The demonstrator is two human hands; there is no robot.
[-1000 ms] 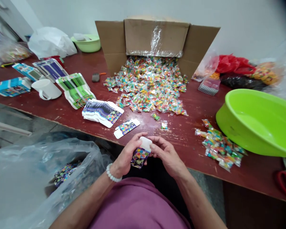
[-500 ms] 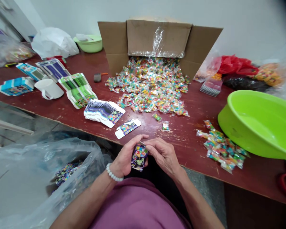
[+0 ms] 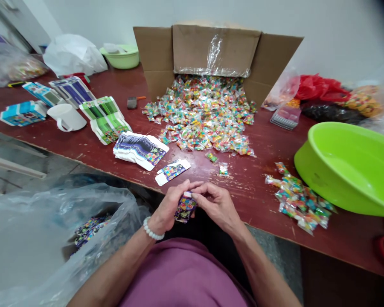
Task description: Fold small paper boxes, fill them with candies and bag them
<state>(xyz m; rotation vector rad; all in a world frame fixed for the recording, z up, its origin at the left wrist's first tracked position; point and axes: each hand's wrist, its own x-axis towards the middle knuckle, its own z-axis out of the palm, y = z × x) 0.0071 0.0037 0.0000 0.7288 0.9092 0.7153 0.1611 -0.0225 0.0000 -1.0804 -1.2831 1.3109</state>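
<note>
One small printed box (image 3: 184, 207) is held in the left hand (image 3: 167, 209), its top flap (image 3: 187, 194) pinched by the right hand (image 3: 218, 205). Wrapped candies (image 3: 208, 115) are heaped at an open cardboard carton (image 3: 198, 49).

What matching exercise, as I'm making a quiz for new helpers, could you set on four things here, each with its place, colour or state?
Column one:
1. Small printed box
2. White mug
3. Large basin
4. Cardboard carton

Column two:
A. Bright green, at the right of the table
B. Open, with wrapped sweets spread out in front
C. In the left hand, with the right hand at its top
D. Between a blue stack and a green stack

Pairs: 1-C, 2-D, 3-A, 4-B
</note>
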